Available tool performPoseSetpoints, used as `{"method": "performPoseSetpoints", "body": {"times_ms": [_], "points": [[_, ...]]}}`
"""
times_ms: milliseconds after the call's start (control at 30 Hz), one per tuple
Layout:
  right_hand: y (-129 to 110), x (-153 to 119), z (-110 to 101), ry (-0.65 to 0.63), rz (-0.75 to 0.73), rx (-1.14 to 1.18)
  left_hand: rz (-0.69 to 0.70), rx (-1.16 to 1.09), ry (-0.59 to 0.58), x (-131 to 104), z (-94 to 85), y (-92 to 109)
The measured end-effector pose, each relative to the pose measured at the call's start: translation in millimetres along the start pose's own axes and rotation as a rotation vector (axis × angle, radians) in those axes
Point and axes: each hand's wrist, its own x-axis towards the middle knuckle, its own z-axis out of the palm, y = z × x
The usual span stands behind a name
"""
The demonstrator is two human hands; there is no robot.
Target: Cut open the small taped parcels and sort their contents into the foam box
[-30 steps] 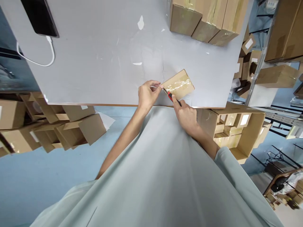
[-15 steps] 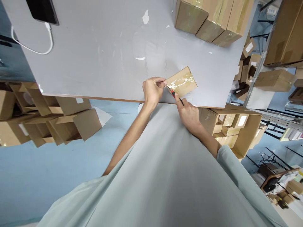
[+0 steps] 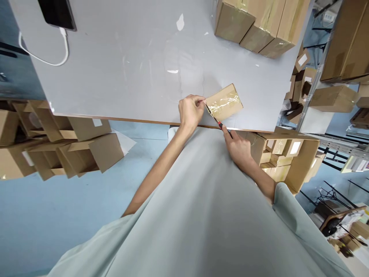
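A small cardboard box (image 3: 226, 111) with shiny clear tape across its top sits at an angle near the front edge of the table. At its left corner my left hand (image 3: 190, 110) is closed in a pinch; whether the fingers grip tape or the cardboard edge is too small to tell. My right hand (image 3: 238, 146) is wrapped round a red and black utility knife (image 3: 220, 125). The knife's blade points up and left, touching or very close to the box's near left edge.
Several taped boxes (image 3: 261, 25) stand at the table's far right. A phone (image 3: 57, 13) with a white cable (image 3: 47, 63) lies far left. White scraps (image 3: 180, 23) dot the grey table (image 3: 121, 77). Open cartons (image 3: 60, 148) are below left, a large carton of small boxes (image 3: 307, 163) right.
My right hand has drawn the knife back, down and to the right along the box's near left edge. My left hand stays pinched at the corner.
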Motion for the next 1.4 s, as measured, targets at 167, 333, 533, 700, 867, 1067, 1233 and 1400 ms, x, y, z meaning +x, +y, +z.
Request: {"method": "performPoseSetpoints", "body": {"times_ms": [167, 333, 533, 700, 867, 1067, 1233, 1400], "points": [[4.4, -0.1, 10.2, 0.071, 0.002, 0.021, -0.02, -0.025, -0.007, 2.2, -3.8, 3.3], [7.8, -8.7, 7.3, 0.217, -0.009, 0.054, -0.031, -0.023, -0.01, 2.0, -5.1, 6.6], [4.2, 17.1, 0.0, 0.128, -0.03, 0.088, -0.033, -0.003, -0.01, 2.9, -5.5, 5.4], [2.6, 27.5, -5.8, 0.042, -0.057, 0.093, -0.031, 0.004, 0.007, 3.1, -4.3, 3.6], [5.3, 6.1, -1.5, 0.002, -0.015, 0.072, -0.02, -0.009, -0.002, 0.5, -2.5, 4.1], [11.2, -5.6, 11.6, 0.048, 0.001, 0.094, -0.009, 0.008, -0.02, 2.8, -9.0, 7.5], [8.9, -7.0, 9.4, 0.163, 0.013, 0.189, 0.004, 0.031, -0.03, 14.9, -33.0, 1.7], [-15.3, 9.9, 3.4, 0.093, -0.121, 0.174, 0.03, 0.065, -0.043, 33.2, -47.4, -9.8]]}}
